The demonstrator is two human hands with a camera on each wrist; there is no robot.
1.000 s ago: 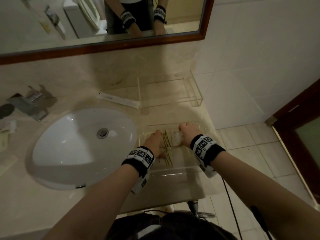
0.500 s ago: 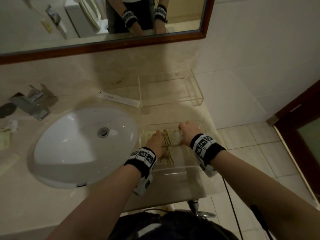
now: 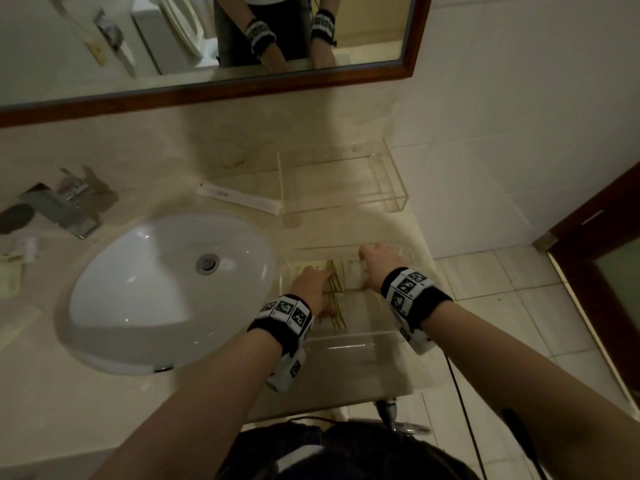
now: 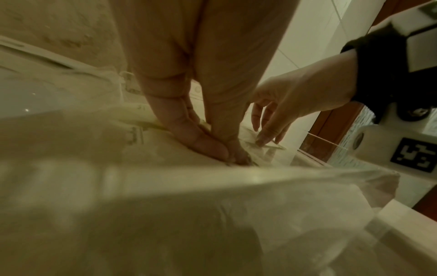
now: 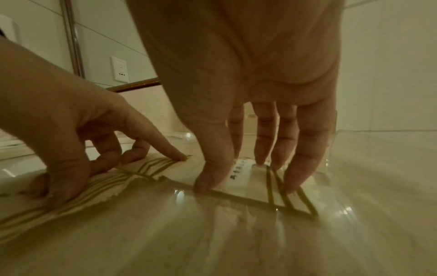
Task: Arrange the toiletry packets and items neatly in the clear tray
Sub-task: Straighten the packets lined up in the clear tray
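Countertop tray [image 3: 349, 341]: packets [image 5: 255, 184] under both hands' fingers [image 5: 300, 149].

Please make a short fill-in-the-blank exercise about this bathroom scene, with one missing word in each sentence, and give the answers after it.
1. Both hands reach into the clear ____ on the counter.
2. The right hand presses a small packet printed with olive ____.
3. The white sink lies to the ____ of the tray.
4. Above the counter hangs a mirror with a ____ frame.

Answers: tray; stripes; left; wooden
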